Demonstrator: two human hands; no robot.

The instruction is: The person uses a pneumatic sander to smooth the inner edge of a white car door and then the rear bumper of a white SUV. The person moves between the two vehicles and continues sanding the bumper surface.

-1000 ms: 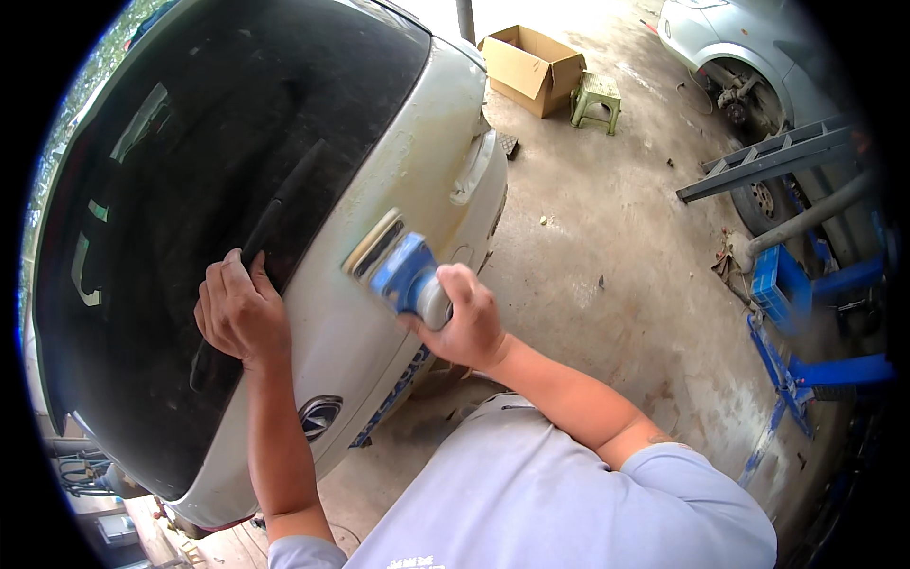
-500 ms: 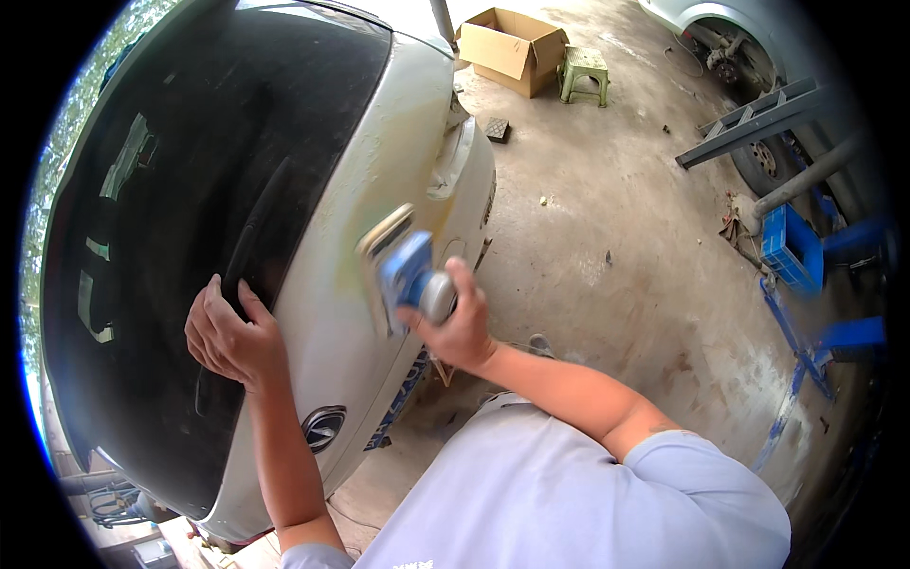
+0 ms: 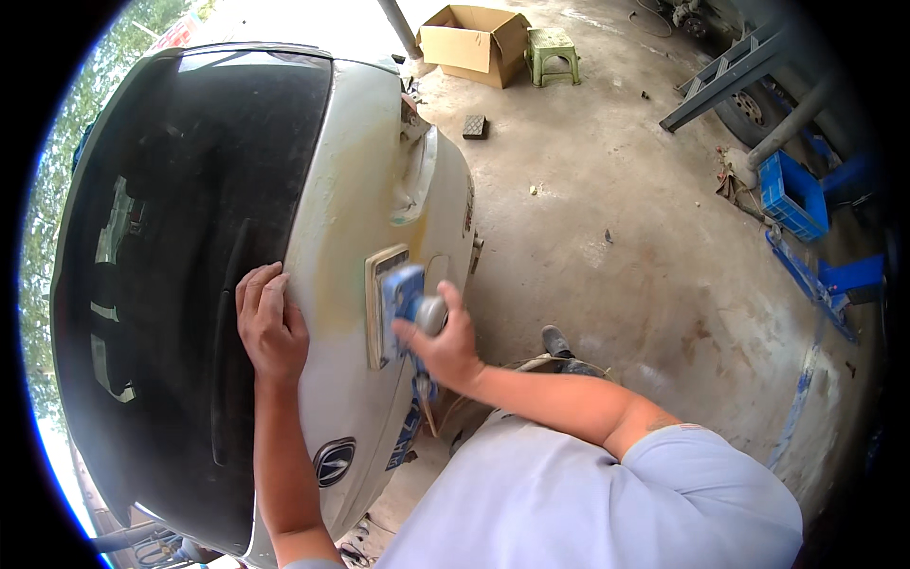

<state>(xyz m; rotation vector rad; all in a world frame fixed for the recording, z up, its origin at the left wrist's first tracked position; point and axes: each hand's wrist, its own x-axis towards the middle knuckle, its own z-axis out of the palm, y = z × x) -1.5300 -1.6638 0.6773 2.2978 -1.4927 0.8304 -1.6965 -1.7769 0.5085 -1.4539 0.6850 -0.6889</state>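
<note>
My right hand (image 3: 445,346) grips a blue power sander (image 3: 404,299) by its rounded silver-grey top. The sander's pale rectangular pad (image 3: 374,327) lies against the white rear panel of a car (image 3: 336,351), beside a yellowish-green patch (image 3: 346,275). Blur softens the sander's outline. My left hand (image 3: 272,322) rests where the dark rear window (image 3: 180,247) meets the white bodywork, its fingers bent against the surface with nothing held. Close to that hand, a black wiper (image 3: 226,351) lies along the glass. Part of the sander's underside is hidden against the panel.
A cardboard box (image 3: 464,52) and a green stool (image 3: 553,57) stand beyond the car. Near the car's open lamp recess lies a dark block (image 3: 475,126). To the right are a metal ladder (image 3: 725,81), a blue crate (image 3: 791,194) and blue metal stands (image 3: 848,275).
The sander has shifted down the panel, away from the window, and its pad now sits flatter. My left hand has moved from the wiper to the window's edge. The view has shifted.
</note>
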